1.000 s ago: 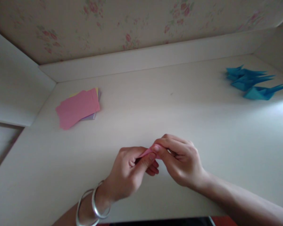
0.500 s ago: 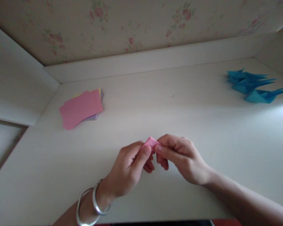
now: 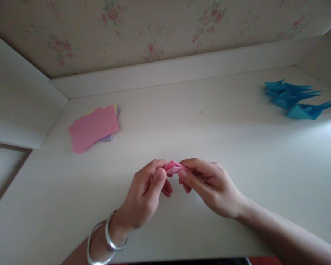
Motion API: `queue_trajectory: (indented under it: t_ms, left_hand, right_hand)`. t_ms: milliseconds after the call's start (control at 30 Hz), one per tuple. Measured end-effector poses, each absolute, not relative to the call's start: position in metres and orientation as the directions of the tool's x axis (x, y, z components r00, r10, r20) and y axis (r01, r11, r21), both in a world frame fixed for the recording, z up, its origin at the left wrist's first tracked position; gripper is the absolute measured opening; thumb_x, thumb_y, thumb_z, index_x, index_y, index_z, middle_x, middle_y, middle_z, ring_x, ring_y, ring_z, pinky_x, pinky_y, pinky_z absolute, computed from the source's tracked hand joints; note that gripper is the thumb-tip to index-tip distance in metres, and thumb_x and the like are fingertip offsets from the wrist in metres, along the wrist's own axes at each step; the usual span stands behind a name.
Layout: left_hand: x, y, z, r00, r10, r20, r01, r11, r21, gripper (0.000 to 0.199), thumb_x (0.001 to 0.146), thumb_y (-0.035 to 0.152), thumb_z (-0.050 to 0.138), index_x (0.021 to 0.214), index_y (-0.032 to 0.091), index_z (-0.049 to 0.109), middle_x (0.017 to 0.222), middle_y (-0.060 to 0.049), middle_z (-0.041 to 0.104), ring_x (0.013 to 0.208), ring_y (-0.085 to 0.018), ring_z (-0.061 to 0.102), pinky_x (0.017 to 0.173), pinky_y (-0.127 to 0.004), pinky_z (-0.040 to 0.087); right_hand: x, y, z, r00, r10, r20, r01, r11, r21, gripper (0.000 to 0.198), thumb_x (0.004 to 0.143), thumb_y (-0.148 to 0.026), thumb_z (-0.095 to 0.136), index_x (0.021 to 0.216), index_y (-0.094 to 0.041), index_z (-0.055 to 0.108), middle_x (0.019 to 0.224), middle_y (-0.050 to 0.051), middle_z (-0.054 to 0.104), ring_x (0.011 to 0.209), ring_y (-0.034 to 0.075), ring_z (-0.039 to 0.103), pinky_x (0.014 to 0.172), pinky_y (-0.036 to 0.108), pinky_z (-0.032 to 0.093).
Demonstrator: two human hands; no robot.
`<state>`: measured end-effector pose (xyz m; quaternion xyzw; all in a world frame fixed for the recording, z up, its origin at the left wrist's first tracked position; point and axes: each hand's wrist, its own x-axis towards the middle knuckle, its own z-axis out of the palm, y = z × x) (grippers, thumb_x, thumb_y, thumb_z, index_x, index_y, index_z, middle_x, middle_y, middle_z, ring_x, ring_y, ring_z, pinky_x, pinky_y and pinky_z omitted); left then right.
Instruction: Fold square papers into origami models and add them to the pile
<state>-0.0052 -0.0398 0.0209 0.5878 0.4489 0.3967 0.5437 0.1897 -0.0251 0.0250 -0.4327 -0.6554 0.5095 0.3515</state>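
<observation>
Item: dark object (image 3: 187,262), lying at the near edge of the surface (image 3: 165,232), mostly out of frame; kind not tellable.

Item: silver bangles (image 3: 114,246), sitting on the left wrist, apparently worn back there so that the fingers are working free of them.

Item: left hand (image 3: 143,195), narrowed to a pinch; thumb and forefinger are gripping the left end of the folded pink paper (image 3: 174,168).

Item: right hand (image 3: 213,187), likewise pinching; its thumb is pressing from the near side, with fingers backing the right end.

Item: folded pink paper, small, peaked in the middle, bridging the two hands above the near-middle surface. Both ends are being held, presumably to steady the creases and to keep the middle facing the wearer.

Item: stack of paper (image 3: 95,129), lying flat beyond the left hand, pink uppermost, yellow and lilac edges showing beneath; probably kept there within reach, out of the hands' way.

Item: blue folded figures (image 3: 300,111), sitting close together at the far right, points facing right, seemingly grouped aside for safety; overlap is hiding their exact count.

Item: floral wallpaper (image 3: 168,33), backing everything.
</observation>
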Motion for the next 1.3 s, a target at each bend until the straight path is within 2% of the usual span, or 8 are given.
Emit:
queue_trajectory:
  t_ms: [100,267,400,533,767,833,1133,1300]
  left_hand:
    - [-0.005,-0.041,0.019,0.205,0.977,-0.051,0.026,0.046,0.999,0.019,0.102,0.034,0.046,0.115,0.024,0.055,0.088,-0.002,0.066,0.060,-0.012,0.066,0.052,-0.025,0.058]
    - [-0.005,-0.043,0.020,0.164,0.986,0.015,0.058,-0.025,0.998,0.009,0.098,0.028,0.056,0.106,0.026,0.051,0.077,0.004,0.065,0.058,-0.011,0.066,0.052,-0.023,0.057]
    - [-0.009,-0.044,0.021,0.214,0.977,0.021,0.150,-0.054,0.987,0.009,0.099,0.026,0.054,0.108,0.026,0.055,0.072,0.003,0.067,0.061,-0.012,0.067,0.056,-0.023,0.058]
    - [-0.011,-0.041,0.024,0.289,0.955,0.065,0.325,-0.162,0.932,0.014,0.097,0.023,0.055,0.111,0.024,0.061,0.082,-0.001,0.071,0.065,-0.013,0.069,0.055,-0.021,0.056]
    - [-0.011,-0.032,0.024,0.294,0.881,0.369,0.514,-0.472,0.717,0.017,0.092,0.011,0.060,0.105,0.020,0.068,0.103,-0.008,0.070,0.092,-0.018,0.069,0.082,-0.030,0.058]
    - [-0.012,-0.030,0.024,0.285,0.860,0.423,0.553,-0.507,0.661,0.017,0.091,0.009,0.062,0.102,0.019,0.070,0.106,-0.009,0.068,0.094,-0.018,0.068,0.083,-0.030,0.058]
    - [-0.014,-0.030,0.023,0.207,0.918,0.338,0.509,-0.396,0.765,0.016,0.092,0.010,0.061,0.098,0.020,0.072,0.100,-0.005,0.065,0.088,-0.016,0.068,0.079,-0.027,0.058]
    - [-0.014,-0.031,0.025,0.144,0.952,0.269,0.457,-0.305,0.835,0.014,0.093,0.014,0.060,0.095,0.021,0.073,0.100,-0.003,0.065,0.066,-0.009,0.064,0.059,-0.021,0.055]
  right_hand:
    - [0.190,-0.025,0.022,-0.354,0.934,0.051,0.216,0.134,-0.967,0.019,0.096,-0.032,0.057,0.107,-0.020,0.067,0.077,0.002,0.069,0.063,0.012,0.063,0.053,0.022,0.048]
    - [0.193,-0.026,0.019,-0.360,0.932,0.041,0.121,0.090,-0.989,0.033,0.098,-0.035,0.056,0.130,-0.026,0.056,0.083,0.002,0.070,0.070,0.014,0.066,0.060,0.025,0.054]
    - [0.194,-0.026,0.018,-0.337,0.936,0.107,0.067,0.137,-0.988,0.020,0.102,-0.031,0.047,0.114,-0.026,0.062,0.082,0.001,0.067,0.073,0.013,0.066,0.065,0.026,0.055]
    - [0.194,-0.023,0.021,-0.379,0.914,0.142,0.119,0.200,-0.972,0.017,0.099,-0.025,0.053,0.109,-0.022,0.066,0.096,0.005,0.070,0.079,0.014,0.067,0.066,0.026,0.055]
    - [0.194,-0.020,0.021,-0.382,0.885,0.266,0.226,0.368,-0.902,0.021,0.095,-0.018,0.058,0.111,-0.022,0.071,0.111,0.007,0.072,0.099,0.018,0.069,0.082,0.030,0.058]
    - [0.193,-0.020,0.019,-0.349,0.884,0.313,0.260,0.412,-0.873,0.019,0.094,-0.017,0.061,0.107,-0.023,0.073,0.113,0.007,0.072,0.102,0.019,0.069,0.086,0.031,0.058]
    - [0.191,-0.016,0.018,-0.291,0.867,0.405,0.299,0.485,-0.822,0.014,0.091,-0.012,0.064,0.096,-0.020,0.074,0.100,0.007,0.071,0.090,0.017,0.068,0.080,0.029,0.056]
    - [0.192,-0.017,0.018,-0.296,0.857,0.421,0.305,0.503,-0.809,0.014,0.092,-0.011,0.062,0.097,-0.019,0.073,0.100,0.007,0.071,0.091,0.017,0.068,0.081,0.029,0.056]
